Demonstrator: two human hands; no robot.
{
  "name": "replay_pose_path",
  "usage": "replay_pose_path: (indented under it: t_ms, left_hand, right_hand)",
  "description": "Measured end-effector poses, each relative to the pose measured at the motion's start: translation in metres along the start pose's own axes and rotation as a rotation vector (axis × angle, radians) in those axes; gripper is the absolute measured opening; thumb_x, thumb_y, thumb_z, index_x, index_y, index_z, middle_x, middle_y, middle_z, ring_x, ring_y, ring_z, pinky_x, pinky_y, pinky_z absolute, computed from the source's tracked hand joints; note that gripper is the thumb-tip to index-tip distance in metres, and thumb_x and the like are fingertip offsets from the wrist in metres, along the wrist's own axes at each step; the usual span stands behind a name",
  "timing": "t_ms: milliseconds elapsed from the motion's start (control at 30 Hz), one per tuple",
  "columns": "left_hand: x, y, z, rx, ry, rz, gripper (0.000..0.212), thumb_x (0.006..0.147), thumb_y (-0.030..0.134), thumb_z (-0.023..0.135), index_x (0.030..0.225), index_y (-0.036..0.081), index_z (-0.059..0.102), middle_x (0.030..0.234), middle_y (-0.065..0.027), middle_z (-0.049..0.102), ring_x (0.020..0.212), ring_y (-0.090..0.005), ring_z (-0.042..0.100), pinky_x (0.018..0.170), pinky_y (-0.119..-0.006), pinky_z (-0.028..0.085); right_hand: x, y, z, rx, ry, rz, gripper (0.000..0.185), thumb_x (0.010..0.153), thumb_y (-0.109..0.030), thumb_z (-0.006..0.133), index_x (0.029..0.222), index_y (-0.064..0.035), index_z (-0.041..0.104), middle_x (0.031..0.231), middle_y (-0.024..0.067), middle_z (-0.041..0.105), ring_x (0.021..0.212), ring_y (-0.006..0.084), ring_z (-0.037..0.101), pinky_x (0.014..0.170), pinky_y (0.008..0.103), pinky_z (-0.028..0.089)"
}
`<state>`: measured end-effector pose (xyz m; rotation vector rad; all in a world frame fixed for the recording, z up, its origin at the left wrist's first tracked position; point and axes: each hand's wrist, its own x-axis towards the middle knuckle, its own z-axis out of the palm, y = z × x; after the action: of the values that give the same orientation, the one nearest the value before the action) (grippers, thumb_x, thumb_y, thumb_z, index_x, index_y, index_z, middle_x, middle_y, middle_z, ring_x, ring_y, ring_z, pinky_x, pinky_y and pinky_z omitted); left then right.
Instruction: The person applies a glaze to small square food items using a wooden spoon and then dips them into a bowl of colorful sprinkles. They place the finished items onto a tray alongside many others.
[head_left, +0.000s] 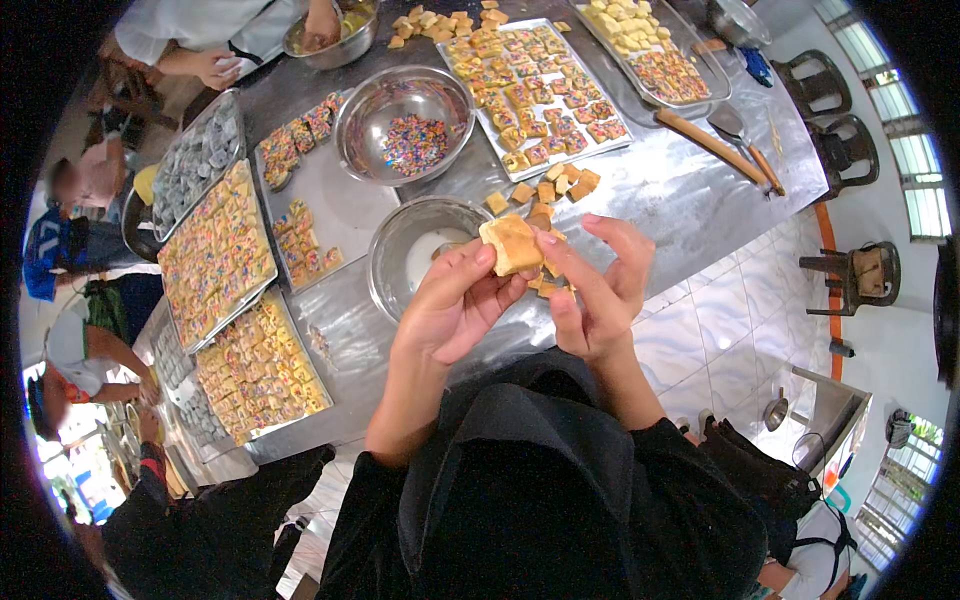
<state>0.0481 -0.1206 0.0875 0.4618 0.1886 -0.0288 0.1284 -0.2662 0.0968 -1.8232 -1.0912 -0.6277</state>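
Observation:
Above the table, my left hand (465, 300) pinches a square piece of browned bread (513, 245) between thumb and fingers. My right hand (604, 289) is beside it, fingers spread; its index fingertip is at the bread's right edge, and whether it presses there I cannot tell. Directly beyond the left hand stands a steel bowl (390, 259) with white liquid in it, partly hidden by that hand. Several loose bread pieces (546, 193) lie on the steel table behind the right hand, some hidden by the fingers.
Colored sprinkles fill part of another steel bowl (414, 176). Sprinkle-topped bread covers a white tray (517, 166) and stacked trays (217, 255) at left. A wooden-handled tool (709, 146) and a spatula (739, 135) lie at right. A co-worker's hand (322, 30) reaches into a far bowl.

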Motion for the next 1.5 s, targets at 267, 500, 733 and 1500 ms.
replay_pose_path:
  t_ms: [267, 500, 733, 1500]
  left_hand:
    - [-0.003, 0.004, 0.0, -0.026, 0.046, 0.033, 0.049, 0.085, 0.02, 0.054, 0.121, -0.008, 0.037, 0.11, -0.017, 0.049, 0.09, -0.0235, 0.051, 0.082, -0.029, 0.048]
    - [-0.015, 0.015, -0.026, -0.07, 0.097, 0.126, 0.043, 0.088, 0.02, 0.05, 0.119, -0.008, 0.04, 0.115, -0.0147, 0.051, 0.093, -0.0204, 0.056, 0.08, -0.027, 0.049]
    - [-0.057, 0.042, -0.073, -0.04, 0.269, 0.388, 0.041, 0.089, 0.016, 0.048, 0.122, -0.006, 0.036, 0.118, -0.0145, 0.046, 0.098, -0.0235, 0.05, 0.08, -0.028, 0.047]
    - [-0.088, 0.04, -0.122, 0.69, 0.691, 0.494, 0.034, 0.074, -0.003, 0.064, 0.106, -0.007, 0.053, 0.097, -0.0112, 0.061, 0.09, -0.0152, 0.058, 0.081, -0.026, 0.046]
  right_hand:
    - [0.01, 0.002, -0.004, 1.552, 0.036, 1.13, 0.026, 0.083, -0.02, 0.049, 0.097, -0.0017, 0.061, 0.1, 0.0082, 0.054, 0.091, 0.0145, 0.048, 0.075, 0.0284, 0.038]
    - [-0.013, 0.043, 0.012, 0.894, 0.073, 1.036, 0.015, 0.078, -0.016, 0.062, 0.087, -0.0041, 0.063, 0.087, 0.0007, 0.059, 0.083, 0.0106, 0.049, 0.072, 0.0254, 0.037]
    - [-0.066, 0.115, 0.031, 0.001, -0.377, 0.721, 0.026, 0.076, -0.022, 0.066, 0.095, -0.0053, 0.06, 0.091, 0.004, 0.058, 0.078, 0.0106, 0.052, 0.067, 0.0253, 0.041]
    - [-0.059, 0.01, 0.148, 0.409, -0.515, 0.413, 0.021, 0.084, -0.016, 0.055, 0.097, -0.0008, 0.05, 0.079, 0.0134, 0.056, 0.059, 0.0255, 0.054, 0.055, 0.0306, 0.044]
